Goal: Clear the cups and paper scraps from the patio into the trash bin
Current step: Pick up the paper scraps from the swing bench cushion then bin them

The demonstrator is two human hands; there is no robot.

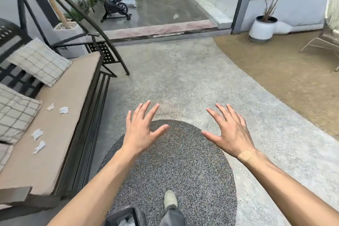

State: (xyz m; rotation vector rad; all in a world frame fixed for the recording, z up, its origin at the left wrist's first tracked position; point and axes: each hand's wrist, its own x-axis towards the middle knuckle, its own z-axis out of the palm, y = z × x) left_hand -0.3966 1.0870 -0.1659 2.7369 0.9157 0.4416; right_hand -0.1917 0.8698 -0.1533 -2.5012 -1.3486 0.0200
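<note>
Several white paper scraps lie on the tan swing-bench cushion [60, 145] at the left: one scrap [64, 110] beside another [50, 107] farther back, and two nearer ones [37, 134] [39, 147]. One more scrap [176, 16] lies on the shiny grey floor beyond the step. A black trash bin [123, 216] with white paper inside shows at the bottom edge by my leg. My left hand [143, 130] and right hand [229, 132] are stretched out in front of me, fingers spread, holding nothing. No cup is visible.
A dark oval speckled mat [183, 170] lies underfoot. Checked pillows [39, 61] rest on the metal-framed swing bench. An exercise bike [115, 3], a raised step [161, 30], a white potted plant [262, 27] and a wicker chair [328, 36] stand farther off.
</note>
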